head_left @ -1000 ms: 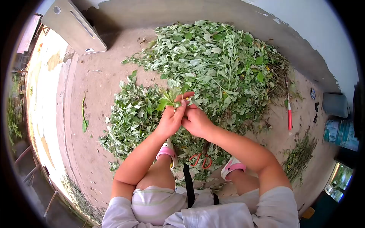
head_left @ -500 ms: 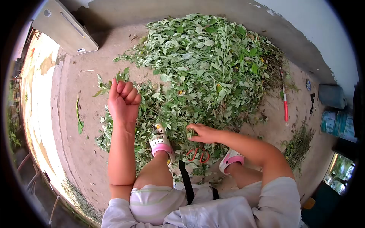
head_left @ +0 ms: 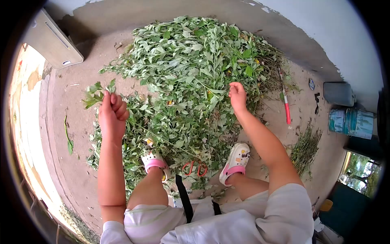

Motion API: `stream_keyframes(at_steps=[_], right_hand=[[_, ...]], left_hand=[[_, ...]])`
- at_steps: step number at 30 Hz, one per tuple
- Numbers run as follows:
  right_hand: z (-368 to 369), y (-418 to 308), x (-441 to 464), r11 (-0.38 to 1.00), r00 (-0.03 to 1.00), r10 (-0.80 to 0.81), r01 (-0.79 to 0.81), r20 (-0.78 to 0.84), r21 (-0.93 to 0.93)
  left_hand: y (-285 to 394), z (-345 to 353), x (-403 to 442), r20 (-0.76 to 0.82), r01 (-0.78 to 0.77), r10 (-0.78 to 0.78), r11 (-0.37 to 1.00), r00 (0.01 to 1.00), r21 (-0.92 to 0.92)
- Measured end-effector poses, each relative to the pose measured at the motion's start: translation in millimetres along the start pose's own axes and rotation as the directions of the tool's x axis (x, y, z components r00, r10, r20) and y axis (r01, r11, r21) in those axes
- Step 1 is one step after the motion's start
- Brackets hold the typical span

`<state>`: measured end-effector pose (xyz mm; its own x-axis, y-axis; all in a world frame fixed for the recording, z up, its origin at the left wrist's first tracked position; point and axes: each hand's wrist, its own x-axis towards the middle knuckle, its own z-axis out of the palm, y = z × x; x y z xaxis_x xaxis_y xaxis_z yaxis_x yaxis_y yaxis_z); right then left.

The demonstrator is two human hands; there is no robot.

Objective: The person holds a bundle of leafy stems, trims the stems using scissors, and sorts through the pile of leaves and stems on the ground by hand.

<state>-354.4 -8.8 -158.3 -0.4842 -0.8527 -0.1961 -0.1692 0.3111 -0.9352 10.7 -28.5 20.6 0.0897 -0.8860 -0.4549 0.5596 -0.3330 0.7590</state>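
My left hand is raised at the left, fingers closed around a small leafy sprig whose leaves poke out beyond the thumb. My right hand is over the right part of a big heap of cut leafy stems, its fingers curled in. A leafy stem tip lies right beside its fingertips; whether they grip anything is unclear. Red-handled scissors rest on the leaves between my feet, their blades hidden by foliage.
My clogs stand among the leaves. To the right lie a red-and-white stick-like tool, a roll of tape and a smaller plant pile. Containers stand near the wall. A board leans at upper left, and a single stem lies below it.
My right hand has moved up and away from beside the scissors to the heap's right side. The left hand still holds leaves. The view has shifted right, and my right foot shows more fully.
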Motion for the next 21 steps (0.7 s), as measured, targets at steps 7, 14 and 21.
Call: stream_keyframes(at_steps=[7, 14, 21], right_hand=[[37, 7, 15, 0.995, 1.0, -0.016, 0.017, 0.01, -0.102], [44, -46, -11, 0.998, 0.902, -0.011, 0.037, 0.432, -0.054], [37, -81, -34, 0.982, 0.906, -0.08, 0.143, 0.416, -0.124]], left_hand=[[-54, 2, 1, 0.064, 0.399, -0.394, 0.895, 0.917, -0.2], [-82, 8, -12, 0.105, 0.406, -0.422, 0.902, 0.9, 0.144], [-95, -2, -8, 0.027, 0.398, -0.408, 0.901, 0.912, 0.173]])
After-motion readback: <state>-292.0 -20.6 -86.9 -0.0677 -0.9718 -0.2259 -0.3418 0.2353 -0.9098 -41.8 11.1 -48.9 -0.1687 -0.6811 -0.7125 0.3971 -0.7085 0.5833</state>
